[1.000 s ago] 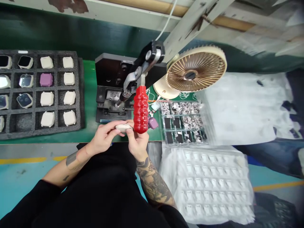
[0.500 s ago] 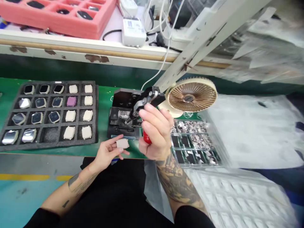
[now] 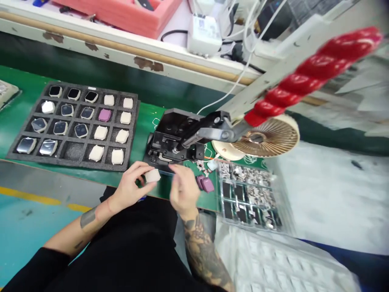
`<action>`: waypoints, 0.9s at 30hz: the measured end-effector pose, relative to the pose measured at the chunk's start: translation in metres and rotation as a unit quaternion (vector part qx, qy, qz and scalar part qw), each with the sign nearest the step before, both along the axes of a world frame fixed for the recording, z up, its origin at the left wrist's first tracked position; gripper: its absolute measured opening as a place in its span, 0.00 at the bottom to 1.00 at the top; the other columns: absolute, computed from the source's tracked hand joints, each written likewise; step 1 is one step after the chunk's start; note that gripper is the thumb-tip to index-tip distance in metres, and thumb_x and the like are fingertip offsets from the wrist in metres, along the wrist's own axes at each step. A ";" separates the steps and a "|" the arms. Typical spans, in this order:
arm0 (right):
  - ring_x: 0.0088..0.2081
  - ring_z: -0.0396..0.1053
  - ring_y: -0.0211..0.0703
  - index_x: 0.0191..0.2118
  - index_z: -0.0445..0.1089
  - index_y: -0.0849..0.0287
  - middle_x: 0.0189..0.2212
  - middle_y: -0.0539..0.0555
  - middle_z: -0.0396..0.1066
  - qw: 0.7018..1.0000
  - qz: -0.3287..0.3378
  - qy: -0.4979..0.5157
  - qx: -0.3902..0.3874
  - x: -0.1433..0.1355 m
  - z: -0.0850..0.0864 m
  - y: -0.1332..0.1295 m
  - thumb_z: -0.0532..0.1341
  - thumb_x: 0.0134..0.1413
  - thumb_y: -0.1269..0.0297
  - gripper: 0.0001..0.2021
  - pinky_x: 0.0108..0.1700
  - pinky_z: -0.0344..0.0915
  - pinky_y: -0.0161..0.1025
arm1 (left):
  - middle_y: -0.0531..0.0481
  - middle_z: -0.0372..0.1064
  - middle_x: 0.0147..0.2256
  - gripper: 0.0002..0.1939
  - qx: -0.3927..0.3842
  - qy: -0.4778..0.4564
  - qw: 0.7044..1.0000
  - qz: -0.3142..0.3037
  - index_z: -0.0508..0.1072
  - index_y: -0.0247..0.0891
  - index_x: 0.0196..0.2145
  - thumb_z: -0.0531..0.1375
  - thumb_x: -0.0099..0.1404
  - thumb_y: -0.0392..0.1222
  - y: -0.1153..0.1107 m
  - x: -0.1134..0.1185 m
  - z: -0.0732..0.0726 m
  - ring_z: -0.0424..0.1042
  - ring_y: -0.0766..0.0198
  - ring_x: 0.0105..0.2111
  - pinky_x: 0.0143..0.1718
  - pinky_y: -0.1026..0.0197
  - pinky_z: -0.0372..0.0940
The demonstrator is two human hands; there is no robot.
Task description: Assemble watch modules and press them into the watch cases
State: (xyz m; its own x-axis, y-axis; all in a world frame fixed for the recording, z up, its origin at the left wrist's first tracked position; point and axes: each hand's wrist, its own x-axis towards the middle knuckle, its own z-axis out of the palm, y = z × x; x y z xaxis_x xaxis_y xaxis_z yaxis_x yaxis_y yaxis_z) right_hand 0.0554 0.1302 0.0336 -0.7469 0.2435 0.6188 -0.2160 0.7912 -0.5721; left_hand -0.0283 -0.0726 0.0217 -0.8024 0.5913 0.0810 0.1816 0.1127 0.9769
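Observation:
My left hand (image 3: pixel 130 184) pinches a beige watch case (image 3: pixel 152 175) between thumb and fingers, just in front of a black toggle press (image 3: pixel 170 142). Beside the press's front edge is my right hand (image 3: pixel 185 188), off the lever, with index finger and thumb apart and nothing visible in it; it is slightly blurred. The press's lever, with its twisted red handle (image 3: pixel 313 77), stands raised to the upper right. Near my right hand lie purple watch cases (image 3: pixel 208 184) and small metal bits (image 3: pixel 201 165).
To the left, a dark foam tray (image 3: pixel 73 152) holds watches, beige cases and one purple case. A clear compartment box (image 3: pixel 220 202) of small metal parts sits at the right. Behind the lever stands a beige fan (image 3: pixel 273 134). A shelf (image 3: pixel 121 56) runs overhead.
My right hand has let go of the red handle and come down left toward the watch case. The lever now stands raised. My left hand still holds the case. The view has shifted.

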 end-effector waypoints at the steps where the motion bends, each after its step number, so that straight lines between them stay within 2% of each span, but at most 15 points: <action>1: 0.62 0.76 0.59 0.71 0.70 0.54 0.59 0.63 0.78 0.996 0.013 -0.077 0.034 0.002 -0.014 -0.002 0.54 0.72 0.74 0.27 0.64 0.76 0.64 | 0.40 0.75 0.55 0.19 -0.022 0.056 0.998 0.004 0.81 0.42 0.60 0.70 0.74 0.45 -0.001 -0.001 -0.002 0.76 0.64 0.37 0.39 0.61 0.75; 2: 0.67 0.72 0.62 0.74 0.67 0.57 0.65 0.66 0.74 0.989 0.021 -0.134 0.066 0.000 -0.024 -0.003 0.53 0.71 0.75 0.29 0.69 0.72 0.67 | 0.41 0.74 0.56 0.20 -0.041 0.101 0.994 0.009 0.80 0.43 0.62 0.69 0.76 0.46 -0.002 -0.002 -0.004 0.75 0.64 0.36 0.40 0.59 0.76; 4: 0.70 0.67 0.65 0.75 0.64 0.62 0.68 0.70 0.70 0.973 0.024 -0.203 0.107 -0.012 -0.036 -0.001 0.52 0.69 0.76 0.31 0.73 0.66 0.70 | 0.40 0.73 0.56 0.21 -0.078 0.157 0.984 0.015 0.78 0.43 0.65 0.65 0.79 0.48 -0.001 -0.003 -0.010 0.76 0.62 0.37 0.46 0.56 0.77; 7: 0.63 0.71 0.65 0.68 0.71 0.65 0.61 0.72 0.75 0.961 0.019 -0.244 0.128 -0.038 -0.043 0.007 0.54 0.69 0.76 0.26 0.69 0.70 0.66 | 0.38 0.73 0.59 0.21 -0.122 0.201 0.972 0.016 0.76 0.43 0.68 0.61 0.81 0.48 0.004 -0.002 -0.015 0.79 0.59 0.42 0.51 0.54 0.77; 10: 0.59 0.74 0.62 0.62 0.75 0.63 0.55 0.70 0.77 0.972 0.000 -0.220 0.082 -0.042 -0.043 0.008 0.54 0.71 0.74 0.21 0.65 0.73 0.62 | 0.38 0.75 0.61 0.24 -0.137 0.212 0.967 0.024 0.74 0.44 0.71 0.61 0.82 0.48 0.010 -0.002 -0.015 0.82 0.55 0.49 0.50 0.57 0.77; 12: 0.60 0.73 0.59 0.65 0.73 0.60 0.56 0.67 0.76 0.985 -0.011 -0.173 0.018 -0.029 -0.041 0.003 0.52 0.75 0.72 0.21 0.66 0.73 0.59 | 0.38 0.76 0.62 0.24 -0.134 0.219 0.966 0.039 0.74 0.45 0.71 0.60 0.82 0.47 0.016 -0.005 -0.014 0.81 0.52 0.55 0.51 0.57 0.77; 14: 0.65 0.72 0.56 0.71 0.69 0.56 0.62 0.66 0.73 0.991 -0.022 -0.125 -0.044 -0.006 -0.039 -0.004 0.51 0.78 0.70 0.23 0.69 0.72 0.58 | 0.40 0.77 0.63 0.22 -0.135 0.236 0.961 0.044 0.76 0.46 0.69 0.60 0.82 0.46 0.025 -0.008 -0.013 0.81 0.50 0.57 0.51 0.57 0.77; 17: 0.69 0.71 0.54 0.75 0.65 0.53 0.67 0.65 0.71 0.990 -0.050 -0.093 -0.095 0.030 -0.037 -0.009 0.52 0.79 0.69 0.25 0.71 0.72 0.57 | 0.40 0.79 0.61 0.18 -0.173 0.259 0.950 0.023 0.82 0.48 0.64 0.60 0.82 0.44 0.047 -0.016 -0.013 0.84 0.52 0.50 0.43 0.59 0.75; 20: 0.68 0.72 0.54 0.74 0.67 0.53 0.66 0.65 0.73 0.987 -0.077 -0.098 -0.101 0.051 -0.036 -0.008 0.53 0.79 0.68 0.24 0.69 0.75 0.58 | 0.38 0.81 0.52 0.17 -0.254 0.262 0.931 -0.016 0.85 0.45 0.57 0.59 0.80 0.37 0.067 -0.024 -0.009 0.84 0.54 0.39 0.36 0.59 0.71; 23: 0.67 0.74 0.55 0.73 0.68 0.53 0.65 0.65 0.75 0.988 -0.089 -0.090 -0.090 0.056 -0.033 0.000 0.54 0.78 0.68 0.24 0.68 0.76 0.60 | 0.37 0.81 0.47 0.19 -0.317 0.266 0.909 -0.055 0.85 0.40 0.56 0.57 0.77 0.31 0.076 -0.030 0.000 0.83 0.53 0.36 0.36 0.58 0.70; 25: 0.67 0.74 0.55 0.73 0.68 0.52 0.64 0.65 0.75 0.989 -0.091 -0.077 -0.084 0.055 -0.030 0.004 0.55 0.77 0.69 0.24 0.68 0.77 0.60 | 0.36 0.81 0.51 0.19 -0.324 0.272 0.903 -0.069 0.83 0.39 0.58 0.58 0.77 0.31 0.072 -0.031 0.009 0.83 0.53 0.36 0.36 0.58 0.71; 27: 0.66 0.75 0.56 0.74 0.68 0.52 0.64 0.64 0.76 0.991 -0.094 -0.058 -0.072 0.052 -0.027 0.005 0.57 0.76 0.71 0.26 0.66 0.77 0.60 | 0.35 0.79 0.58 0.18 -0.270 0.256 0.923 -0.094 0.82 0.40 0.60 0.61 0.78 0.35 0.062 -0.026 0.019 0.83 0.54 0.37 0.37 0.58 0.73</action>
State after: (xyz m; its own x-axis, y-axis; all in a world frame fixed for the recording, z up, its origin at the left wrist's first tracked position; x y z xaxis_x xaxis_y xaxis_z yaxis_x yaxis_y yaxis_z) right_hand 0.1071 0.1350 0.0061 -0.7440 0.4643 0.4805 0.0005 0.7194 -0.6946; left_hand -0.0541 -0.0107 0.0409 -0.6205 0.7808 0.0734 0.6694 0.4786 0.5682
